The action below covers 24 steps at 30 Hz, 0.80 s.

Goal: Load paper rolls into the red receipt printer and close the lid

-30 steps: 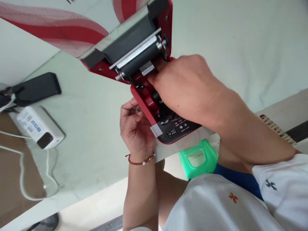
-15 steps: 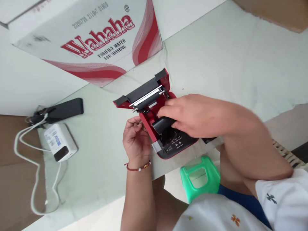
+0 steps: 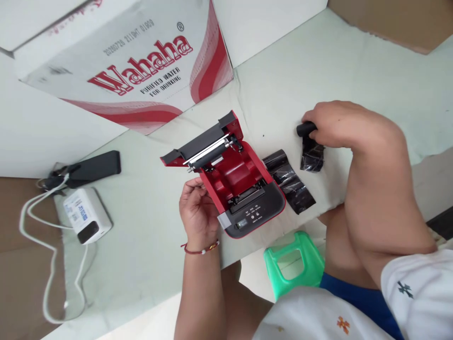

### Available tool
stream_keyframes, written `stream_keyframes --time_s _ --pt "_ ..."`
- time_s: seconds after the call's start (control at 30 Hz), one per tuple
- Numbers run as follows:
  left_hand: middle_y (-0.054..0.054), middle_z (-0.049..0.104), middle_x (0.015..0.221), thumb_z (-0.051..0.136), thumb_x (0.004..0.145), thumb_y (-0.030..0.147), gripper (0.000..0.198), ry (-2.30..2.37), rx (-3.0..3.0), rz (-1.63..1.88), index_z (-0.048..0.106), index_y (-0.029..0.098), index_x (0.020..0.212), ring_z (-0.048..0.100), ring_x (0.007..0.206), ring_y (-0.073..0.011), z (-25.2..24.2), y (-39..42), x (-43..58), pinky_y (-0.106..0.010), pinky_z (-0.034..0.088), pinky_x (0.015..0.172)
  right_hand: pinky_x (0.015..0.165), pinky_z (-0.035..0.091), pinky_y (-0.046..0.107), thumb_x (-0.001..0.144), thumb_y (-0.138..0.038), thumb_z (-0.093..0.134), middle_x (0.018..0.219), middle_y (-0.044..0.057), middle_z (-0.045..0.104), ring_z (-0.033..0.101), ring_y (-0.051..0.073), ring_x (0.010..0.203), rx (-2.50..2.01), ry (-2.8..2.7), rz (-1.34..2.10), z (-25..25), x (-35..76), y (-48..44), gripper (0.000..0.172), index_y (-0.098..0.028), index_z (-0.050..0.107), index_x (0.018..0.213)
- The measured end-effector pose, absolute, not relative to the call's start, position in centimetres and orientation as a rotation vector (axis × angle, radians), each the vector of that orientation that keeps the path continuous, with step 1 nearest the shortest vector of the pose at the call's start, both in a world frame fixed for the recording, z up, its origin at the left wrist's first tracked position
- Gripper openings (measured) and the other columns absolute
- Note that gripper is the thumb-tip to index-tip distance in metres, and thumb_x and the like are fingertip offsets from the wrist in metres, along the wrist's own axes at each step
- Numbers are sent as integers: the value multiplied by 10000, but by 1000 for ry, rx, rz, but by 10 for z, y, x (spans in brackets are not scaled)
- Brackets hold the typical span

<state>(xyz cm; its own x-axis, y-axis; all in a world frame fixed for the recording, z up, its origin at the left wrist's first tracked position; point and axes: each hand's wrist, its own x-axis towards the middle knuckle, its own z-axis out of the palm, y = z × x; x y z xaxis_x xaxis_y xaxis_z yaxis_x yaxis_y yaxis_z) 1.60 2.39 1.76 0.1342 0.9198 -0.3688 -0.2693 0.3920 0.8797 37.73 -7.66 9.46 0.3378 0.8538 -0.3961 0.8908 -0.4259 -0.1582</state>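
Pale-green counter [image 3: 148,236], near front edge: left hand [image 3: 198,212], curled, grip unclear, touches an open red-and-black plastic printer [image 3: 236,174], seemingly steadying it; right hand [image 3: 332,123] pinches a black cylindrical roll [image 3: 305,129] well apart.

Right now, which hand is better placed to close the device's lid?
Likely the left hand: it is beside the red device, near the raised lid; the right hand grips a black roll.

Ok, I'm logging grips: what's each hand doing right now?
Left hand: curled beside the printer; grip can't be told.
Right hand: closed, holding a black roll.
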Motion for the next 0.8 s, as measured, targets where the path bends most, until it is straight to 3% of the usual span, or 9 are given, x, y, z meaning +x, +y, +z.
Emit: stream_keyframes --time_s 0.07,0.13,0.3,0.43,0.53,0.6,0.7,0.8 --pt "44 789 811 871 687 176 265 1107 752 994 765 209 927 693 637 -112 17 24 17 -225 583 617 996 588 508 1028 -251 670 1445 202 806 765 410 1188 2509 1706 -604 100 366 -73 524 -214 786 1538" --pt "44 787 813 868 694 169 269 1109 765 994 762 210 938 696 648 -119 15 24 16 -237 588 629 1072 574 486 1047 -213 645 1574 168 771 749 394 1300 2469 1817 -617 108 351 -68 601 -237 724 1642" --pt "57 775 820 881 718 178 291 1093 811 1004 733 208 966 688 647 -109 11 25 14 -233 576 650 925 564 376 985 -159 740 1367 101 864 790 298 1141 2130 2010 -896 109 319 -56 518 -257 820 1487" --pt "44 790 854 891 731 184 287 1096 813 989 743 212 975 698 668 -118 12 24 14 -250 593 673 754 501 364 929 -58 712 1208 110 879 772 274 961 2081 1925 -816 103 303 -47 390 -237 885 1228" --pt "34 791 852 862 724 166 265 1102 795 992 756 214 963 693 672 -120 13 23 15 -252 594 667 739 484 378 947 -24 723 1100 125 876 747 263 878 2072 1864 -869 114 305 -54 289 -196 889 1110" --pt "36 781 830 855 714 169 265 1104 786 999 756 213 957 681 650 -117 14 22 16 -240 564 624 771 509 360 973 -57 800 1026 72 872 740 227 855 2012 1921 -988 132 316 -69 202 -217 895 1054" --pt "42 770 801 865 705 188 282 1101 784 987 744 213 958 670 619 -120 15 21 17 -239 542 587 772 528 302 954 -124 919 1066 -22 881 741 158 836 1929 2179 -1287 164 333 -95 272 -322 917 1142" --pt "44 763 775 873 692 194 289 1098 787 981 737 209 946 661 611 -119 15 20 17 -242 548 596 846 553 283 948 -181 959 1175 -43 891 780 149 941 1644 2521 -1673 184 326 -102 389 -370 906 1284"
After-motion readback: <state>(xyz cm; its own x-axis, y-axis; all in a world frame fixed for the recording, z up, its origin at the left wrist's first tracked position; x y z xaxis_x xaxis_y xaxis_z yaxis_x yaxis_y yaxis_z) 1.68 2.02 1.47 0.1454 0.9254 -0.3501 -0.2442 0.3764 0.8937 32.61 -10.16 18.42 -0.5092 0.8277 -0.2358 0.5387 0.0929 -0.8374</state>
